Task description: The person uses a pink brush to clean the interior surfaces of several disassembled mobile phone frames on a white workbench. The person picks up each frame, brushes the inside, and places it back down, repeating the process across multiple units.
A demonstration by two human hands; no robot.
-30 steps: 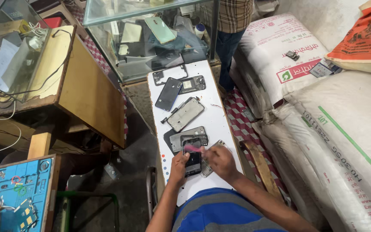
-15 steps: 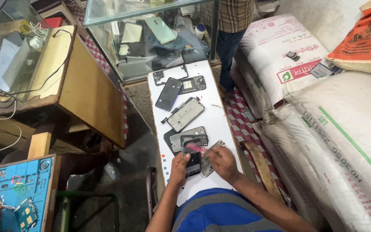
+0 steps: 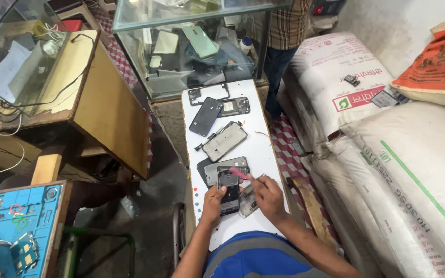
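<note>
Steadying an opened phone (image 3: pixel 229 191) flat on the white surface (image 3: pixel 263 149), the left hand (image 3: pixel 213 200) pinched its left edge, likely to keep it from sliding. The right hand (image 3: pixel 267 195) pinched a pink tool (image 3: pixel 239 172) angled onto the phone's upper end. Other phone backs and a frame (image 3: pixel 224 141) lay spread farther up the surface, near a glass case (image 3: pixel 145 20).

I see my own body at 6 o'clock: blue shirt (image 3: pixel 263 257) w/ a grey band across it, short sleeves, forearms bare. Both hands (image 3: pixel 215 198) bare too, no gloves, no rings or watch visible.
</note>
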